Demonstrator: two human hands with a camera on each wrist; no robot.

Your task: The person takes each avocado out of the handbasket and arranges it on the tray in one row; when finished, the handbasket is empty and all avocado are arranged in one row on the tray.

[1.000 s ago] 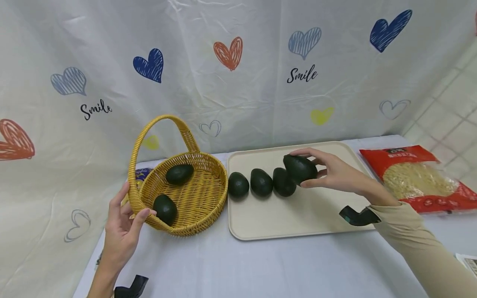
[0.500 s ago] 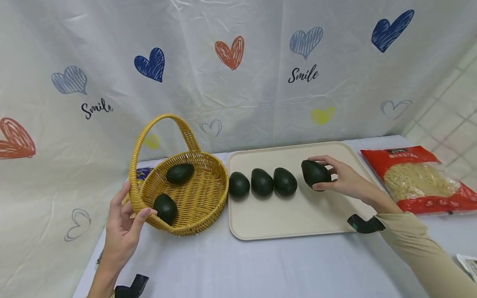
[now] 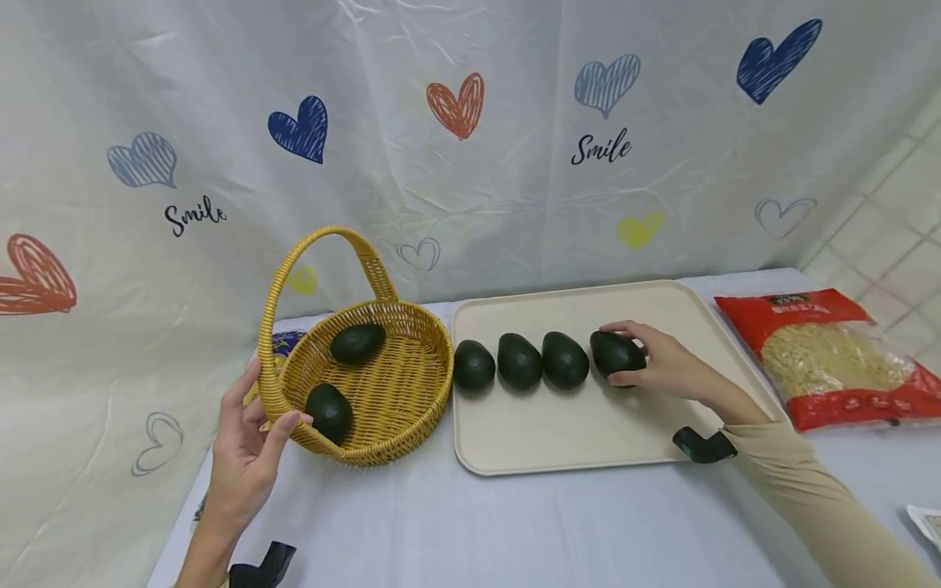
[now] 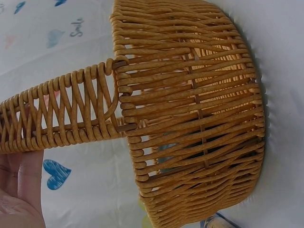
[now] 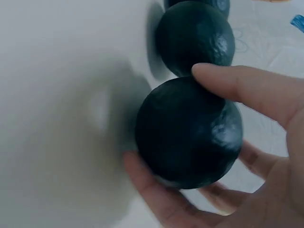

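Note:
My right hand (image 3: 665,363) grips a dark green avocado (image 3: 614,353) between thumb and fingers, low at the right end of a row. Three more avocados, the nearest of them (image 3: 564,360) just left of it, lie side by side on the beige tray (image 3: 559,449). In the right wrist view the held avocado (image 5: 185,137) shows up close. My left hand (image 3: 246,449) holds the handle (image 3: 268,359) of a yellow wicker basket (image 3: 397,392) near its base. Two avocados, one at the back (image 3: 358,343) and one near my thumb (image 3: 328,412), lie inside the basket.
A red bag of pale yellow dry food (image 3: 831,359) lies right of the tray. Partly hidden behind the basket's left side is a blue and yellow package (image 3: 285,343). A white cloth with printed hearts (image 3: 500,196) hangs behind the table.
My right hand first carried the avocado rightward from above the row, then lowered it slightly left to the row's right end. My left hand keeps its hold on the basket.

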